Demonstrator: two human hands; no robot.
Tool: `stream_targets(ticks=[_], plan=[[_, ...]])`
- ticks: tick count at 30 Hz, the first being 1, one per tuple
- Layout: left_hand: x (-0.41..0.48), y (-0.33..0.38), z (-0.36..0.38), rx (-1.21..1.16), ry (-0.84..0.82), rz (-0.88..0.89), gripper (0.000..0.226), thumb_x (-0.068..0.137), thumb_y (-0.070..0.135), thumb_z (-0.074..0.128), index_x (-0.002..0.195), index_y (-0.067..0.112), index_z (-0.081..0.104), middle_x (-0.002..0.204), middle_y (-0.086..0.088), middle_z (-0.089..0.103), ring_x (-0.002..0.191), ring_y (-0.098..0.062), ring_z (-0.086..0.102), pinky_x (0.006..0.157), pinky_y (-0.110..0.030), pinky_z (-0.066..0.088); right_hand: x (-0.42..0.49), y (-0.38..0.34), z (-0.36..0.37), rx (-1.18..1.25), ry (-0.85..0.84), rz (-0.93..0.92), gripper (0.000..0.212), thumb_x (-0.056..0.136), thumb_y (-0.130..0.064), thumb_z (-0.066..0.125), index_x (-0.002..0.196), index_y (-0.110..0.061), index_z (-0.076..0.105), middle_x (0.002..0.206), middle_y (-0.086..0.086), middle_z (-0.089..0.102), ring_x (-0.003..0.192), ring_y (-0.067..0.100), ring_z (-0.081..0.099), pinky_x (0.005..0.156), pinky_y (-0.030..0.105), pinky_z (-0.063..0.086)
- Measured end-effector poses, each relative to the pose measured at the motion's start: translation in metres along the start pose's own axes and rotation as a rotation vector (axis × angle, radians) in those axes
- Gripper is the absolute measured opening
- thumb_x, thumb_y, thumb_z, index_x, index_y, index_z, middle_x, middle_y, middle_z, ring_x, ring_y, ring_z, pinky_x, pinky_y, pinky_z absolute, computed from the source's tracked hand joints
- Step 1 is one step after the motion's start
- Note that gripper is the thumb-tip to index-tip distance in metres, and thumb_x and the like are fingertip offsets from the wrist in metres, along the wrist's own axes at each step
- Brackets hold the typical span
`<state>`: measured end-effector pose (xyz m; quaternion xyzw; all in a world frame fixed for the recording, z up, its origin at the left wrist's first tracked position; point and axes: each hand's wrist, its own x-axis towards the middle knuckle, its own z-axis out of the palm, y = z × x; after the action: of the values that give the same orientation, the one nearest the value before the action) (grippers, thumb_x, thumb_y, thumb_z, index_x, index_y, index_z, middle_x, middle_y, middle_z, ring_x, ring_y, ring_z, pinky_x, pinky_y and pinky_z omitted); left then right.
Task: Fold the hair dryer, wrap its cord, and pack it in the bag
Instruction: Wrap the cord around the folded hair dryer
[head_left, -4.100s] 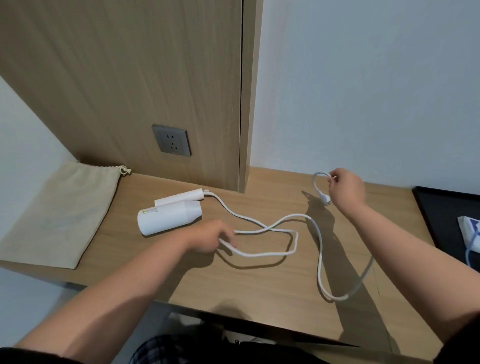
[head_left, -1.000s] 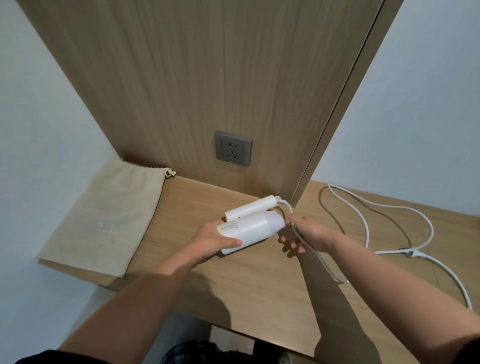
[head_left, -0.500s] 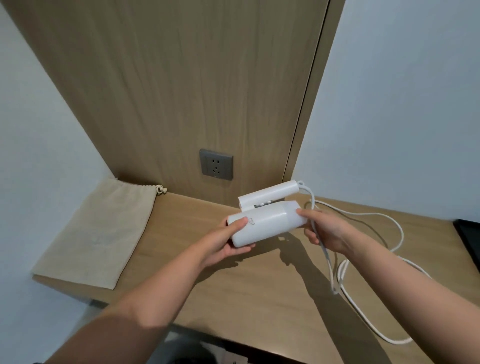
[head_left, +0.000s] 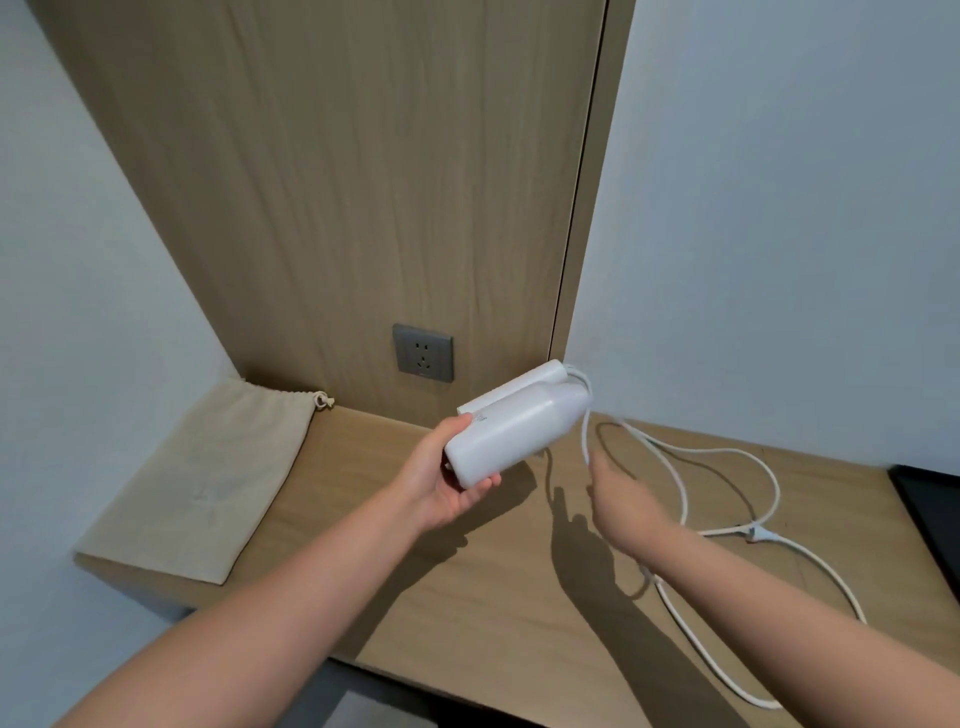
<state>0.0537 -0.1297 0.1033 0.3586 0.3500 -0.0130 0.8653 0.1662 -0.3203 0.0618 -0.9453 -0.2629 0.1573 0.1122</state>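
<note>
My left hand (head_left: 445, 483) holds the white hair dryer (head_left: 511, 428) in the air above the wooden desk (head_left: 467, 597), gripping its near end. The handle is folded flat against the barrel. The white cord (head_left: 727, 462) leaves the far end of the dryer, bends down over it and runs to my right hand (head_left: 623, 499), which pinches it just below the dryer. The rest of the cord lies in loose loops on the desk to the right, with the plug (head_left: 756, 532) among them. The beige drawstring bag (head_left: 208, 483) lies flat at the desk's left end.
A grey wall socket (head_left: 423, 352) sits in the wood panel behind the dryer. A black tray edge (head_left: 930, 519) shows at the far right of the desk. White walls close in both sides.
The dryer has been lifted off the desk and tilted, far end higher. My right hand left the barrel and slid down along the cord.
</note>
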Motion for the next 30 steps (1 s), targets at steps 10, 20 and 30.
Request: stream_targets(ticks=[10,20,30], plan=[[0.000,-0.027,-0.007,0.420,0.232,0.310,0.039,0.084,0.028,0.072,0.115,0.014,0.054,0.112,-0.012,0.063,0.083,-0.023,0.068,0.057,-0.030,0.060,-0.048,-0.047,-0.046,-0.288,-0.434,-0.346,0.026,0.089,-0.015,0.052,0.109,0.000,0.056,0.111,0.019,0.062,0.101,0.034,0.060,0.078,0.038,0.047],[0.003,-0.023,-0.020,0.809,0.084,0.409,0.037,0.081,0.013,0.076,0.107,0.014,0.051,0.100,-0.003,0.057,0.088,-0.018,0.061,0.060,-0.029,0.056,-0.025,-0.066,-0.106,-0.123,-0.470,-0.610,0.013,0.091,-0.020,0.055,0.089,-0.018,0.067,0.076,-0.005,0.061,0.067,0.007,0.051,0.066,0.027,0.043],[-0.008,-0.003,-0.027,0.981,-0.215,0.404,0.059,0.061,0.030,0.080,0.113,0.020,0.053,0.109,-0.001,0.056,0.103,-0.017,0.057,0.084,-0.035,0.052,0.023,-0.051,-0.117,0.042,-0.058,-0.430,0.052,0.066,-0.051,0.077,0.063,-0.001,0.062,0.057,0.005,0.044,0.055,0.016,0.035,0.052,0.029,0.029]])
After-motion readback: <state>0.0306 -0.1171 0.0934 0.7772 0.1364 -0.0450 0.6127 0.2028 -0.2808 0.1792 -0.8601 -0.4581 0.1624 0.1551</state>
